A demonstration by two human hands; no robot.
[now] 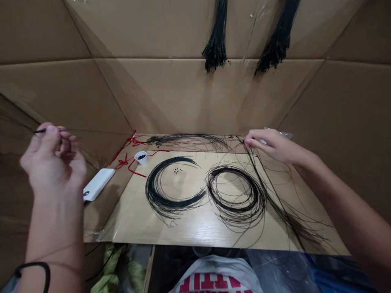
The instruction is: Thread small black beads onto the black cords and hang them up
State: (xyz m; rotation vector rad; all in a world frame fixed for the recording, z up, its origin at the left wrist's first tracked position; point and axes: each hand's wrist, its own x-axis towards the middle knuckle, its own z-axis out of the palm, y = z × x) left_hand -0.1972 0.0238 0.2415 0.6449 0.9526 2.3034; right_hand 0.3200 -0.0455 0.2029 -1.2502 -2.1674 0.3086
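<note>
My left hand (55, 158) is raised at the far left, fingers closed in a pinch on a thin black cord (88, 130). A short dark piece (39, 131) sticks out beside the thumb. The cord runs right, toward the back of the board, where it becomes too fine to follow. My right hand (269, 142) is closed, its fingertips pinched at the upper end of a bundle of black cords (258, 173) that trails down to the right. Between the hands lie a curved green-black hank (152, 191) and a round coil of black cord (214, 195).
Tiny black beads (178, 171) lie on the wooden board (131, 219). A white cup (141, 158) of black bits, red cords (122, 162) and a white power bank-like object (99, 184) are at left. Two cord bunches (216, 53) hang on the cardboard wall (171, 93).
</note>
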